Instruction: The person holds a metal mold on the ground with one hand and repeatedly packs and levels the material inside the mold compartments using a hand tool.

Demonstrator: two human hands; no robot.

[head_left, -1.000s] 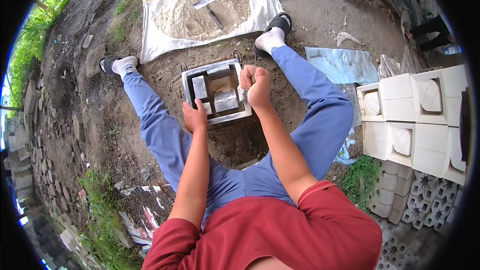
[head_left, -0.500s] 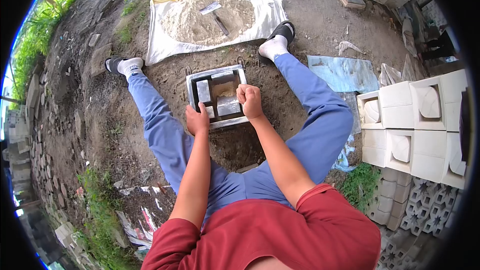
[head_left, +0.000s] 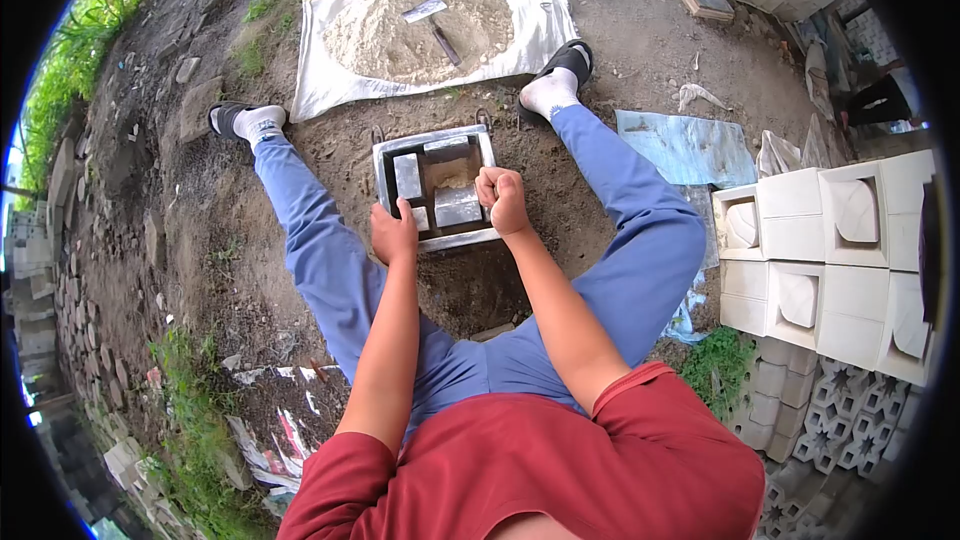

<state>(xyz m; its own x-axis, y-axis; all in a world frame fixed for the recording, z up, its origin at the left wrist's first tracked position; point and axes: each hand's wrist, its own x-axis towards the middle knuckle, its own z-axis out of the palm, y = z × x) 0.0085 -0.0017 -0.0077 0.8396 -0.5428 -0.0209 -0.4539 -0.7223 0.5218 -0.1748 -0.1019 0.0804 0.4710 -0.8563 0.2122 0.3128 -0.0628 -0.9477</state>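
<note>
Between my legs a square metal mould (head_left: 436, 245) sits on the dirt, with several grey metal blocks (head_left: 458, 207) standing inside its walls. Pale powder (head_left: 452, 181) shows in the space among the blocks. My left hand (head_left: 394, 234) is closed at the mould's near left corner, thumb up along the wall; its fingers are partly hidden. On the right wall my right hand (head_left: 503, 200) is curled into a fist against the rim. What lies inside that fist is hidden.
Beyond the mould a white sack (head_left: 325, 90) carries a mound of pale powder (head_left: 375, 35), with a trowel (head_left: 440, 38) lying on it. Cream vent blocks (head_left: 790, 195) are stacked at the right, near a blue sheet (head_left: 690, 148). Stones and weeds (head_left: 190, 420) line the left.
Both hands stay at the mould, with only slight shifts of the fingers. The camera view has moved a little; the mould and blocks look unchanged.
</note>
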